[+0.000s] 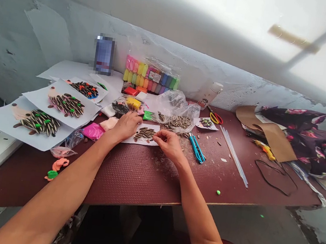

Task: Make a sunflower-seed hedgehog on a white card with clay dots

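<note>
A small white paper [148,143] lies on the table in front of me, with a brown patch and rows of striped sunflower seeds [144,133] on it. My left hand [128,126] rests at the paper's upper left edge, its fingers stretched out and lying flat. At the right edge of the paper, my right hand [168,142] has thumb and forefinger pinched together; whatever is between them is too small to make out. A loose pile of sunflower seeds [177,123] and a clear plastic bag [174,102] are just beyond that hand.
A blue utility knife [197,148], scissors [215,117] and clear sticks [233,155] lie to the right, before a yellow glue gun [267,151]. Seed hedgehog pictures on paper [90,110] are stacked left. Packs of coloured clay [151,76] lean against the wall.
</note>
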Available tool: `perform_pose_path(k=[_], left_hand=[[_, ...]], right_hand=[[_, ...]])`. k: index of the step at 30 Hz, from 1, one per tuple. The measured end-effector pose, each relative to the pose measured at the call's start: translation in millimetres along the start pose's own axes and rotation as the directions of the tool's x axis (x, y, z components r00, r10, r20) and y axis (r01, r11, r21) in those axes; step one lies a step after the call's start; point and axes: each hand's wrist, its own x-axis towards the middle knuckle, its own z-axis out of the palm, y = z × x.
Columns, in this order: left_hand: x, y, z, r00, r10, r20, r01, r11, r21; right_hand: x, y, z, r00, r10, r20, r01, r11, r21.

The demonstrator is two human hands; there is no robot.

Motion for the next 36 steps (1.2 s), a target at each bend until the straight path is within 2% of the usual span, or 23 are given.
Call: perform_pose_path(k=[12,17,22,26,31,36], left_hand=[[0,-1,-0.5,1.0,0.009,-0.004,-0.009,1.0,-0.024],[0,-1,-0.4,1.0,0.002,-0.009,-0.002,1.0,-0.025],[0,0,-1.2,1.0,0.008,-0.004,-0.008,1.0,-0.006],[0,-3,0.5,1.0,0.02,-0.007,-0.02,1.0,-0.006],[0,-3,1.9,1.0,0.027,-0.016,-0.027,1.0,0.008],[0,0,-0.3,1.0,0.013,-0.013,-0.013,1.0,0.004]], right_hand=[[-6,-16,4,0.994,0.019,0.105,0.015,0.948,-0.317],[-7,-16,1,0.987,0.033,0.157,0.026,0.932,-0.361],[-6,-15,3,0.982,-0.034,0.184,0.104,0.916,-0.389],[-6,-15,7,0.986,-0.081,0.144,0.134,0.904,-0.405],[-6,-16,13,0.996,-0.074,0.053,0.09,0.88,-0.466],[-6,-19,18,0.997,-0.081,0.017,0.078,0.858,-0.507]])
